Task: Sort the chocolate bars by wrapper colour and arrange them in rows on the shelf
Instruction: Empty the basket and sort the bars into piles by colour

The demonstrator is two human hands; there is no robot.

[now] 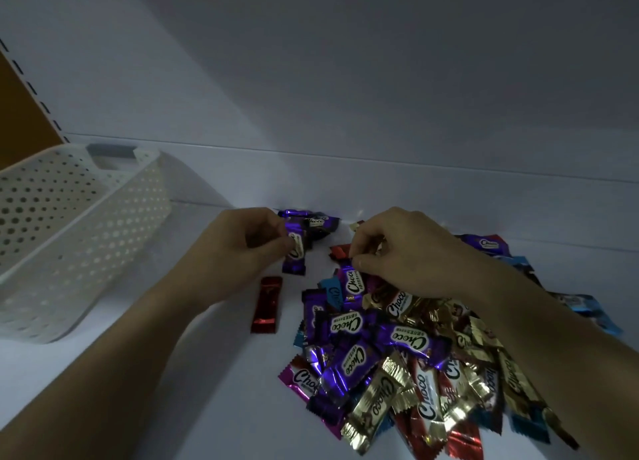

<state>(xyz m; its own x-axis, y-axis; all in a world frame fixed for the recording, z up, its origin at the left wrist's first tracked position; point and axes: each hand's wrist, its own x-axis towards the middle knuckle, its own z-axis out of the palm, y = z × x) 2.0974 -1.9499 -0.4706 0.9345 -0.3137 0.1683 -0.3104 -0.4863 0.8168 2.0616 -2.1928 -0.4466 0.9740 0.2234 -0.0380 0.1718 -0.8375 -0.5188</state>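
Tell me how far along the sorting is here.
Barely begun. Done: purple bars lie at the back of the shelf, one red bar apart. In hand: the left hand holds a purple bar by them; the right hand pinches a second purple bar atop the pile. Left: nearly all of that mixed pile, purple, gold, red, blue, pink; no rows yet.

Mixed pile of chocolate bars (397, 356) on the white shelf (207, 373), near right: purple, gold, red, blue and pink foil wrappers, "Choco" print, jumbled and overlapping. Lone red bar (266, 304) lies flat just left of the pile. Back purple bars (313, 220) lie far, by the rear wall. Left hand (242, 248) grips a held purple bar (295, 252) just near of them. Right hand (404, 252) pinches the far end of an edge purple bar (351, 283) at the pile's far side.
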